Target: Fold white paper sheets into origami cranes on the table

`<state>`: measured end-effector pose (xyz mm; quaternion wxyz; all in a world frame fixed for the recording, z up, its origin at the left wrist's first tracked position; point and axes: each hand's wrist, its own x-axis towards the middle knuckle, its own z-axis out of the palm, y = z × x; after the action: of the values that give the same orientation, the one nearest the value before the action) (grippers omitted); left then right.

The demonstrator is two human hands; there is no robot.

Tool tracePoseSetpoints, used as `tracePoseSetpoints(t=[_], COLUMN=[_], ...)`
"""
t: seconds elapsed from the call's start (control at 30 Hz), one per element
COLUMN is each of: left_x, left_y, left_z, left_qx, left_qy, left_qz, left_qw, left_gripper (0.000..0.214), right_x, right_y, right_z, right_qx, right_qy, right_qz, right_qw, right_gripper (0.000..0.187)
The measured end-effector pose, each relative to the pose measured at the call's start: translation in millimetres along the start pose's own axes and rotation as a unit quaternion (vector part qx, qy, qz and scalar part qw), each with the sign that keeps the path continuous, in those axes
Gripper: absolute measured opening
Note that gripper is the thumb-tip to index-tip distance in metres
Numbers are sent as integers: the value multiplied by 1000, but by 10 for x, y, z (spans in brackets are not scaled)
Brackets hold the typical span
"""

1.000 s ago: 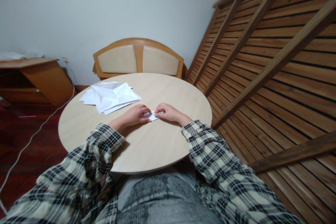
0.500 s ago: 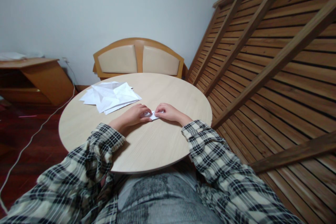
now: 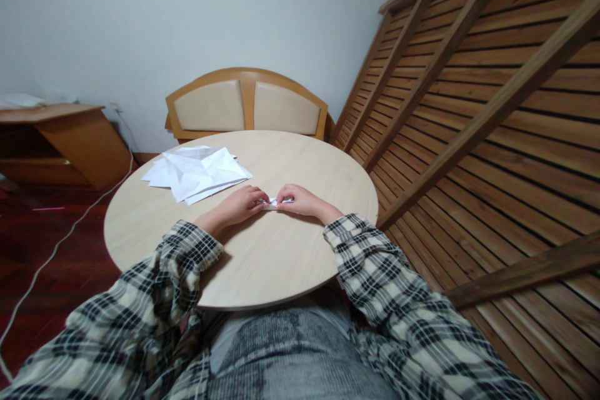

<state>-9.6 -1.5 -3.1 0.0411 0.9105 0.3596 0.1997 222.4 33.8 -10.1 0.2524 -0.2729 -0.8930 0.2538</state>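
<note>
A small folded piece of white paper (image 3: 271, 205) lies low over the middle of the round table (image 3: 262, 262), between my two hands. My left hand (image 3: 241, 203) pinches its left end, fingers curled and pressed together. At the other end my right hand (image 3: 300, 200) grips the paper between thumb and fingers. Most of the paper is hidden by my fingertips, so its exact folds cannot be made out. Just beyond my left hand lies a loose stack of creased white sheets (image 3: 197, 169).
A wooden headboard (image 3: 220, 106) with cream panels stands behind the table, against the wall. Slatted wood (image 3: 469, 112) leans along the right side. To the left are a wooden desk (image 3: 84, 137) and a white cable (image 3: 60, 240) across the dark red floor.
The white paper between my fingers shows a narrower strip than before, its near part tilted or folded up. Both hands stay in nearly the same place.
</note>
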Motion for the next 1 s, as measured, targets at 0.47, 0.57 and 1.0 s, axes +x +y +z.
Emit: tracePoseSetpoints(t=[0.47, 0.57, 1.0], left_x=[23, 22, 33], left_y=[84, 57, -21], left_z=[-32, -20, -30], left_qx=[-21, -15, -40], left_qy=[5, 0, -22], left_qz=[-50, -53, -33], left_qw=[999, 999, 998], left_gripper=[20, 21, 24], right_x=[-28, -21, -1], right_y=[-91, -78, -35], right_z=[-21, -21, -15], right_qx=[12, 3, -12], right_qy=[21, 15, -2], right_qz=[31, 37, 29], right_qw=[999, 999, 1000], right_gripper=[5, 6, 12])
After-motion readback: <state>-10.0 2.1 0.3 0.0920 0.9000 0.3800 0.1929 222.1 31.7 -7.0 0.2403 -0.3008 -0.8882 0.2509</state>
